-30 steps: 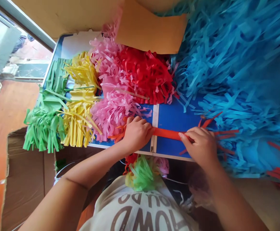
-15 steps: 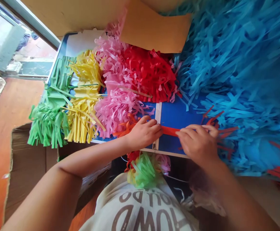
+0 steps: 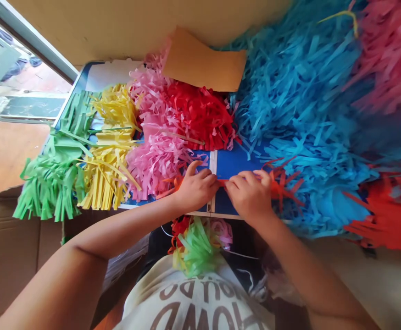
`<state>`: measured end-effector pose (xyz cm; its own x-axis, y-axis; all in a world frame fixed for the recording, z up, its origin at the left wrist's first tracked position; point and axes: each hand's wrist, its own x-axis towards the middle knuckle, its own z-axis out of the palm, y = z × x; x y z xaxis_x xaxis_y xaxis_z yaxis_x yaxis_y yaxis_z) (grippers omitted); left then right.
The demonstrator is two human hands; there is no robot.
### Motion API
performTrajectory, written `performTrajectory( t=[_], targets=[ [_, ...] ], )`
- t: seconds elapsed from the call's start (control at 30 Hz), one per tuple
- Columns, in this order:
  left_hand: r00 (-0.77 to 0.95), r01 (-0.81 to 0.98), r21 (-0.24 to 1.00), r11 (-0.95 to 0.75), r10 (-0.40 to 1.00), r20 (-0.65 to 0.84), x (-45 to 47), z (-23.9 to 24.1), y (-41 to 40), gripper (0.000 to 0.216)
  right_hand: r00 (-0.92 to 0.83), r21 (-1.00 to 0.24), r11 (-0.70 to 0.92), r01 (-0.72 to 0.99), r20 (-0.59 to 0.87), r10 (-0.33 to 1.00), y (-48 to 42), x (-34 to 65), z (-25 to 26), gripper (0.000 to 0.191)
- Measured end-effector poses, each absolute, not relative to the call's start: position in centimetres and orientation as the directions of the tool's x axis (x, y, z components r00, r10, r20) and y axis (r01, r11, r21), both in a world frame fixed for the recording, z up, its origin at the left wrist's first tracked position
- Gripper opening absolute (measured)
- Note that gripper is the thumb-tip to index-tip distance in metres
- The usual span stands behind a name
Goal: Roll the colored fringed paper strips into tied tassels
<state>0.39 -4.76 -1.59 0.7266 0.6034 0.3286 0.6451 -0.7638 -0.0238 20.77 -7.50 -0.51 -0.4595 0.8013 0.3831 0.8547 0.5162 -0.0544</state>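
Both hands grip an orange-red fringed paper strip (image 3: 285,185) over the front edge of the blue table (image 3: 230,166). My left hand (image 3: 198,187) is closed round its twisted middle, with some fringe showing to the left beneath the wrist. Close beside it, my right hand (image 3: 250,195) is closed on the same strip, and loose fringe spreads out past its fingers to the right. Only a short twisted length shows between the two hands. The fingertips are partly hidden. Just beyond my left hand lie pink paper fringes (image 3: 161,158).
Green (image 3: 54,178), yellow (image 3: 109,169) and red fringes (image 3: 200,114) cover the table's left and middle. Brown cardboard (image 3: 203,64) lies behind them. A large blue fringe pile (image 3: 300,105) fills the right, with more orange-red fringe (image 3: 393,215) beside it. Multicoloured fringe (image 3: 200,245) rests on my lap.
My right hand has come closer to my left, and the flat orange-red band between them is now shorter and twisted. The view has shifted to the right.
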Motion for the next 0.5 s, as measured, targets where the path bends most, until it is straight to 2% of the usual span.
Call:
performTrajectory(
  t=[0.07,0.2,0.33,0.43,0.5],
  targets=[
    [0.711,0.648,-0.010,-0.761,0.601,0.366,-0.1,-1.7,-4.9,0.028,-0.473,-0.021,0.533,0.846,0.433,0.767,-8.0,20.9,-1.0,0.021],
    [0.733,0.618,0.037,-0.785,0.593,0.332,-1.7,-2.0,-4.9,0.026,-0.462,-0.032,0.542,0.840,0.484,0.744,-8.6,23.4,-2.1,0.013],
    [0.722,0.613,0.225,-0.758,0.652,0.230,-3.0,-2.3,-4.8,0.026,-0.421,-0.187,0.525,0.830,0.406,0.811,-8.2,25.5,-2.9,0.011],
    [0.650,0.656,0.386,-0.649,0.746,0.148,-3.2,-2.4,-4.5,0.029,-0.374,-0.333,0.467,0.819,0.308,0.875,-7.6,26.0,-3.3,0.018],
    [0.605,0.676,0.450,-0.583,0.788,0.112,-3.2,-2.5,-4.3,0.032,-0.348,-0.378,0.425,0.823,0.258,0.902,-7.3,26.0,-3.5,0.021]
  ],
)
